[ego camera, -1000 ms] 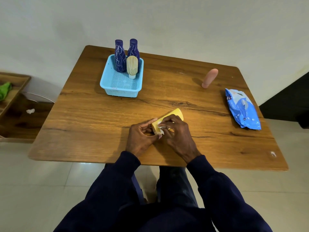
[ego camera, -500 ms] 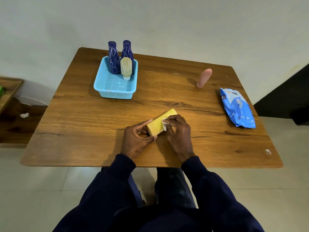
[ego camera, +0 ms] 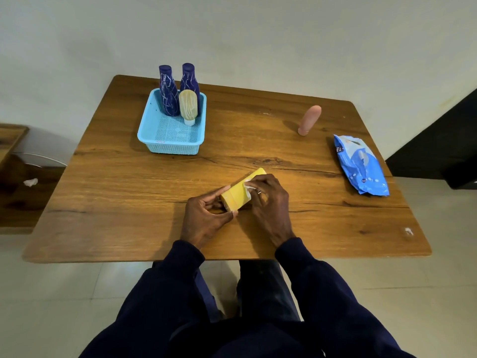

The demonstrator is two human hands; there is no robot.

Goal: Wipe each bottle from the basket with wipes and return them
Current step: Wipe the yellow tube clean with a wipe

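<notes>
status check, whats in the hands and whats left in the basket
Left hand grips yellow bottle at its near end; right hand presses white wipe on it. Three bottles stand in blue basket. Nothing in the way.

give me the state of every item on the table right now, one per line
yellow bottle: lying on the table, held by both hands
left hand: gripping the bottle's near end
right hand: pressing a white wipe on the bottle
blue basket: holds three upright bottles
two dark blue bottles: upright in basket
beige bottle: standing cap-down in basket
pink bottle: standing on the table, outside the basket
wipes pack: lying flat
</notes>
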